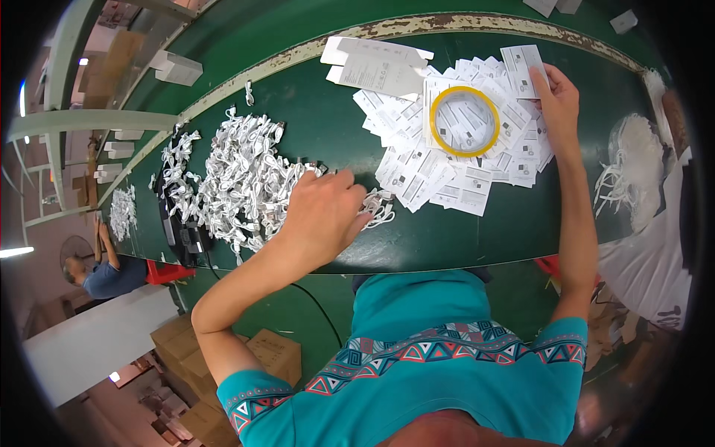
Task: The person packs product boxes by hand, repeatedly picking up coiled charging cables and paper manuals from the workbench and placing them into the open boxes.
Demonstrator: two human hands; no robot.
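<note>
My left hand (324,212) is at the right edge of a heap of short white cables (242,175), its fingers curled down. A coiled white cable (381,209) shows between its thumb and fingertips; the grip itself is partly hidden by the hand. My right hand (557,104) pinches a printed white leaflet (520,71) at its right edge, above the far right side of a spread pile of similar leaflets (465,195). On that pile lies a yellow-rimmed roll of tape (434,123).
A flattened white box (380,65) lies behind the leaflets on the green table (447,242). White strands in a clear bag (633,171) sit at the right end. A dark device (181,231) stands left of the cables. Cardboard boxes (274,354) are below; another person (112,276) sits far left.
</note>
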